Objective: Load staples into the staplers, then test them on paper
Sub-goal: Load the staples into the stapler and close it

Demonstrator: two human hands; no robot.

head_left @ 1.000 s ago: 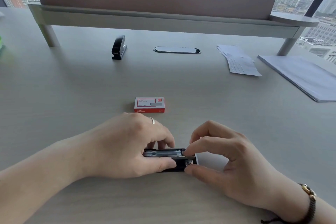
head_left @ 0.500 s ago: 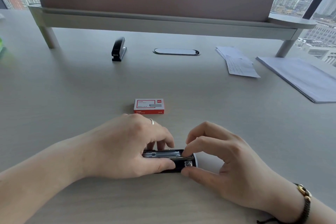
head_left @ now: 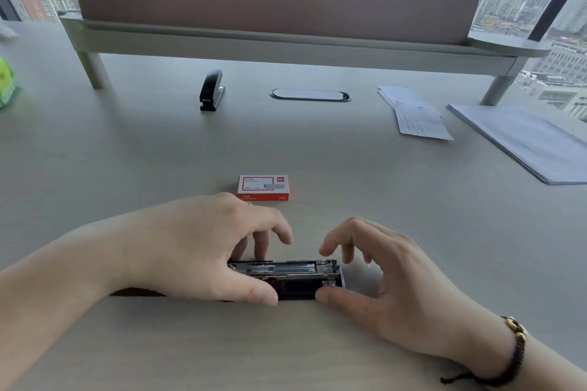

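Observation:
A black stapler (head_left: 287, 278) lies on the desk near me with its metal staple channel facing up and a strip of staples in it. My left hand (head_left: 203, 247) grips its left part, thumb on the front side and fingers behind. My right hand (head_left: 381, 282) is at its right end: the thumb touches the front corner and the fingers are spread above the channel. A red and white staple box (head_left: 263, 187) sits closed just beyond my hands. A second black stapler (head_left: 212, 90) stands at the back left. White paper sheets (head_left: 416, 113) lie at the back right.
A larger stack of paper (head_left: 521, 140) lies at the far right. A raised shelf (head_left: 286, 41) on legs spans the back of the desk, with an oval cable grommet (head_left: 309, 94) below it. A green object (head_left: 6, 82) sits at the left edge.
My right hand's fingers have lifted off the top of the staple channel and spread apart; only its thumb stays on the stapler. My left hand keeps its grip.

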